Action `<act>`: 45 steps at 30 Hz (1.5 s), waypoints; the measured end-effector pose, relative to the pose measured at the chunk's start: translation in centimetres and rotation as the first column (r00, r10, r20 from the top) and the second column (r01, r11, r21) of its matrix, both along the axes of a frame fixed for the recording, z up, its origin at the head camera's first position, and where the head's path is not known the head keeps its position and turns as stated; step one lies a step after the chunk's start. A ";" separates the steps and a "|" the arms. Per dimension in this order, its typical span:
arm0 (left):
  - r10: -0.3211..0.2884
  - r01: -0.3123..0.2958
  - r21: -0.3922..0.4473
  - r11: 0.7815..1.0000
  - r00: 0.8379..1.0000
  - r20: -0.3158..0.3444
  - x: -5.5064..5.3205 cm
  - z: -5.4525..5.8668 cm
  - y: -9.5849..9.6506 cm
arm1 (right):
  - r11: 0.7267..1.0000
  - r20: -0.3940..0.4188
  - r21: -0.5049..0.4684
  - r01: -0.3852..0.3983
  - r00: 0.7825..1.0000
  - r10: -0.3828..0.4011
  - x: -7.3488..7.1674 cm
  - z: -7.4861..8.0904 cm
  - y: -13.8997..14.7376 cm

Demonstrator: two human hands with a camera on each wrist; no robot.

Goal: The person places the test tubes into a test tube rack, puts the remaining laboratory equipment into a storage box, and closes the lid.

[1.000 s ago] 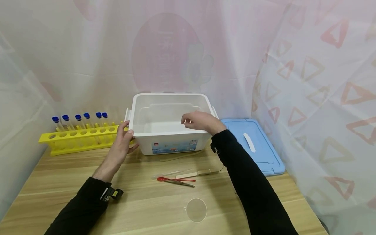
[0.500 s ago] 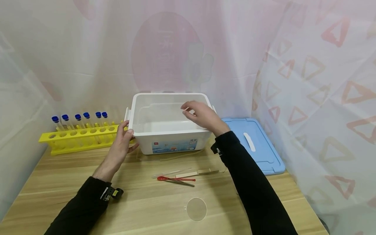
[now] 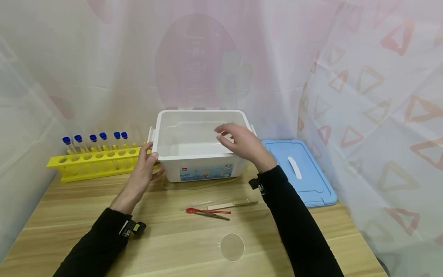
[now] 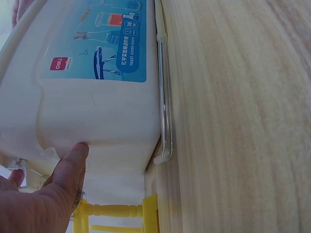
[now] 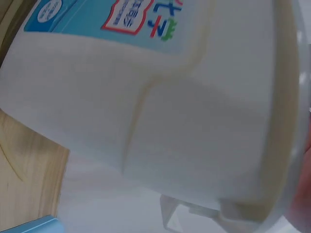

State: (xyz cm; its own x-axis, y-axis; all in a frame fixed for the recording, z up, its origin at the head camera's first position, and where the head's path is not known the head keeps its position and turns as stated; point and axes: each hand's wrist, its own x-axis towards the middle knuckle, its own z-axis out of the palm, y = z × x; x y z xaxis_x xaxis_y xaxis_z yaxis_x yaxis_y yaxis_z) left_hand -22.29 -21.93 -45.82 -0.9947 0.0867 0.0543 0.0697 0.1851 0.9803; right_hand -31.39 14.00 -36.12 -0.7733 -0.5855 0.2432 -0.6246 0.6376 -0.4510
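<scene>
Reads "deli" in white on the red patch (image 4: 59, 63) of the blue label (image 4: 95, 56), stuck on the white box (image 4: 102, 111). Shows "YX437", "化学实验箱进阶款" and a small "38" on the label's dark-blue panel (image 4: 130, 48). In the right wrist view, bears large coloured characters, partly cut off, beside smaller print in a red frame (image 5: 127, 17), too blurred to read. Carries faint, illegible lettering on the backdrop (image 3: 221, 42).

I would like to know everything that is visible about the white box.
The white box, seemingly plastic, stands upright and open on the wooden table. It has a rounded rim, a clip at each end and a blue printed label in front. The left hand touches its left end; the right hand is at its opening, contact unclear.
</scene>
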 end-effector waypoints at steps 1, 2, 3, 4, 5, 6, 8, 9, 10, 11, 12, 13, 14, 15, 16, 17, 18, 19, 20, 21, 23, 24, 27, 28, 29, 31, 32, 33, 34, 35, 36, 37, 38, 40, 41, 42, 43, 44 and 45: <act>0.001 -0.001 -0.001 1.000 1.000 0.001 0.0 0.0 0.0 | 1.000 -0.006 -0.001 0.002 1.000 -0.002 0.3 0.0 0.0; 0.001 -0.001 0.000 1.000 1.000 0.001 0.0 0.0 0.0 | 1.000 -0.015 -0.001 0.003 1.000 -0.003 0.6 0.0 -0.1; 0.001 -0.001 0.004 1.000 1.000 0.001 0.0 0.0 0.0 | 1.000 -0.024 -0.001 0.004 1.000 -0.004 1.0 0.1 -0.1; 0.000 0.000 0.006 1.000 1.000 0.003 0.0 0.0 0.0 | 1.000 -0.033 0.000 0.005 0.999 -0.005 1.3 0.1 -0.1; -0.002 0.002 0.010 1.000 1.000 0.002 0.0 0.0 0.1 | 1.000 -0.044 0.001 0.004 0.999 -0.004 1.6 0.1 -0.2; -0.003 0.003 0.012 1.000 1.000 0.002 0.0 0.0 0.1 | 1.000 -0.053 0.004 0.004 0.999 -0.004 1.9 0.1 -0.2; -0.005 0.005 0.016 1.000 1.000 0.000 0.0 0.0 0.1 | 1.000 -0.072 0.010 0.004 0.997 -0.004 2.5 0.1 -0.3; -0.005 0.005 0.016 1.000 1.000 -0.001 0.0 0.1 0.1 | 1.000 -0.081 0.013 0.004 0.997 -0.003 2.8 0.1 -0.3; -0.004 0.004 0.013 1.000 1.000 -0.002 0.0 0.1 0.1 | 1.000 -0.089 0.016 0.003 0.996 -0.002 3.0 0.1 -0.4; -0.002 0.002 0.011 1.000 1.000 -0.002 0.1 0.1 0.1 | 1.000 -0.099 0.020 0.002 0.995 0.000 3.3 0.1 -0.4; -0.001 0.001 0.008 1.000 1.000 -0.002 0.1 0.1 0.2 | 1.000 -0.107 0.024 0.001 0.994 0.002 3.6 0.1 -0.5; 0.000 0.000 0.008 1.000 1.000 -0.002 0.1 0.2 0.2 | 1.000 -0.119 0.027 0.000 0.993 0.004 3.8 0.1 -0.5; 0.001 -0.001 0.007 1.000 1.000 -0.002 0.1 0.2 0.2 | 1.000 -0.129 0.027 -0.001 0.992 0.005 4.1 0.1 -0.6; 0.002 -0.002 0.005 1.000 1.000 -0.002 0.1 0.2 0.2 | 1.000 -0.139 0.030 -0.001 0.990 0.006 4.4 0.2 -0.6; 0.003 -0.003 0.003 1.000 1.000 -0.002 0.1 0.2 0.2 | 1.000 -0.148 0.031 -0.002 0.989 0.007 4.7 0.2 -0.7; 0.002 -0.002 0.003 1.000 1.000 -0.001 0.1 0.2 0.3 | 0.999 -0.158 0.034 -0.002 0.987 0.008 4.9 0.2 -0.8; 0.001 -0.001 0.003 1.000 1.000 -0.002 0.1 0.2 0.3 | 0.999 -0.166 0.037 -0.002 0.986 0.008 5.2 0.2 -0.8; 0.001 -0.001 0.003 1.000 1.000 -0.002 0.1 0.3 0.3 | 0.999 -0.176 0.041 -0.002 0.984 0.009 5.5 0.3 -0.9; 0.002 -0.002 0.000 1.000 1.000 -0.001 0.1 0.3 0.3 | 0.999 -0.187 0.047 -0.002 0.982 0.011 5.7 0.3 -0.9; 0.003 -0.003 -0.002 1.000 1.000 -0.002 0.1 0.3 0.3 | 0.999 -0.197 0.055 -0.002 0.980 0.013 6.0 0.3 -0.9; 0.006 -0.006 -0.006 1.000 1.000 0.000 0.2 0.3 0.3 | 0.997 -0.225 0.073 -0.003 0.974 0.020 6.5 0.3 -0.9; 0.008 -0.008 -0.009 1.000 1.000 0.001 0.2 0.3 0.3 | 0.997 -0.238 0.080 -0.005 0.971 0.024 6.8 0.3 -1.0; 0.012 -0.012 -0.013 1.000 1.000 0.003 0.2 0.3 0.4 | 0.996 -0.275 0.089 -0.015 0.961 0.039 7.6 0.4 -1.0; 0.014 -0.014 -0.015 1.000 1.000 0.004 0.2 0.3 0.4 | 0.996 -0.286 0.087 -0.022 0.957 0.046 7.8 0.4 -1.1; 0.015 -0.014 -0.016 1.000 1.000 0.005 0.2 0.3 0.4 | 0.996 -0.296 0.084 -0.028 0.954 0.052 8.1 0.4 -1.1; 0.015 -0.015 -0.015 1.000 1.000 0.005 0.1 0.3 0.4 | 0.996 -0.312 0.077 -0.045 0.948 0.067 8.5 0.5 -1.2; 0.015 -0.015 -0.015 1.000 1.000 0.005 0.1 0.3 0.4 | 0.996 -0.319 0.073 -0.054 0.945 0.075 8.8 0.5 -1.2; 0.015 -0.015 -0.016 1.000 1.000 0.006 0.1 0.3 0.4 | 0.995 -0.329 0.073 -0.063 0.941 0.084 9.0 0.5 -1.3; 0.015 -0.015 -0.017 1.000 1.000 0.006 0.1 0.3 0.5 | 0.995 -0.338 0.075 -0.071 0.936 0.092 9.2 0.5 -1.3; 0.014 -0.014 -0.016 1.000 1.000 0.006 0.1 0.2 0.5 | 0.994 -0.347 0.080 -0.078 0.932 0.101 9.5 0.5 -1.3; 0.015 -0.015 -0.017 1.000 1.000 0.005 0.1 0.2 0.5 | 0.993 -0.354 0.083 -0.085 0.929 0.109 9.7 0.5 -1.4; 0.016 -0.015 -0.018 1.000 1.000 0.005 0.1 0.2 0.4 | 0.992 -0.360 0.086 -0.090 0.926 0.115 9.9 0.5 -1.4; 0.016 -0.016 -0.018 1.000 1.000 0.004 0.1 0.2 0.4 | 0.991 -0.364 0.092 -0.095 0.923 0.122 10.1 0.4 -1.4; 0.015 -0.015 -0.016 1.000 1.000 0.003 0.1 0.2 0.4 | 0.989 -0.369 0.105 -0.103 0.920 0.135 10.4 0.3 -1.6; 0.015 -0.015 -0.015 1.000 1.000 0.002 0.1 0.2 0.4 | 0.988 -0.367 0.111 -0.108 0.920 0.141 10.5 0.2 -1.6; 0.015 -0.015 -0.014 1.000 1.000 0.003 0.1 0.2 0.4 | 0.987 -0.363 0.114 -0.112 0.920 0.146 10.6 0.1 -1.7; 0.014 -0.014 -0.014 1.000 1.000 0.004 0.2 0.2 0.4 | 0.986 -0.360 0.121 -0.115 0.920 0.151 10.6 -0.1 -1.8; 0.014 -0.014 -0.014 1.000 1.000 0.004 0.2 0.2 0.4 | 0.985 -0.356 0.128 -0.117 0.921 0.156 10.7 -0.2 -1.9; 0.014 -0.014 -0.015 1.000 1.000 0.005 0.2 0.2 0.4 | 0.984 -0.350 0.133 -0.120 0.923 0.160 10.7 -0.3 -2.0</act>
State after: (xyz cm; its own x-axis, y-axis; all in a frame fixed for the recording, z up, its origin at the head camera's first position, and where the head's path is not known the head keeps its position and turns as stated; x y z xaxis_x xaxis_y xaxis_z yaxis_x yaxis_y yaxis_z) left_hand -22.12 -21.51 -45.57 -0.9961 0.0736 0.0485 0.0624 0.2003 0.9777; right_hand -20.65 12.05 -36.44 -0.5545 -0.7192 0.4186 -0.8179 0.5638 -0.1148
